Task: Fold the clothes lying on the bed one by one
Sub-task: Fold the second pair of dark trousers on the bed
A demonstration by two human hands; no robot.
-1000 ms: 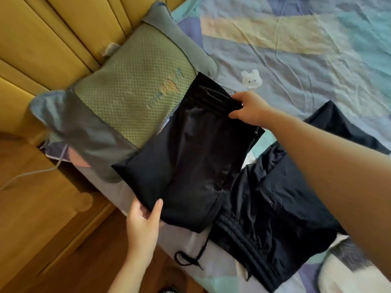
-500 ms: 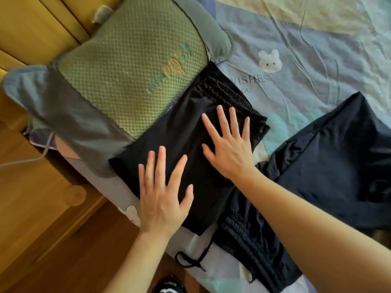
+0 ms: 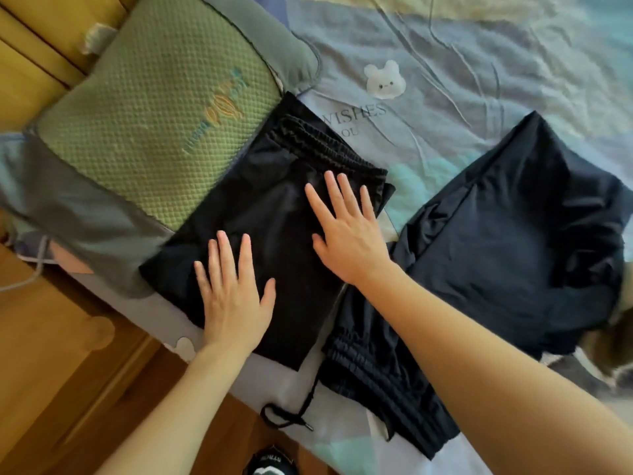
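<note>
Both hands, left hand [image 3: 236, 296] and right hand [image 3: 346, 231], flat, fingers straight, pressing folded black shorts [image 3: 274, 214]; near bed [image 3: 479, 80] edge, could slide off.

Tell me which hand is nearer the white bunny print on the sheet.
Right. The right hand lies flat on the folded black shorts, just below the bunny print; the left hand presses nearer the bed edge.

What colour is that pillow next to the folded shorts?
The pillow is green with grey edges, seen in the head view.
</note>
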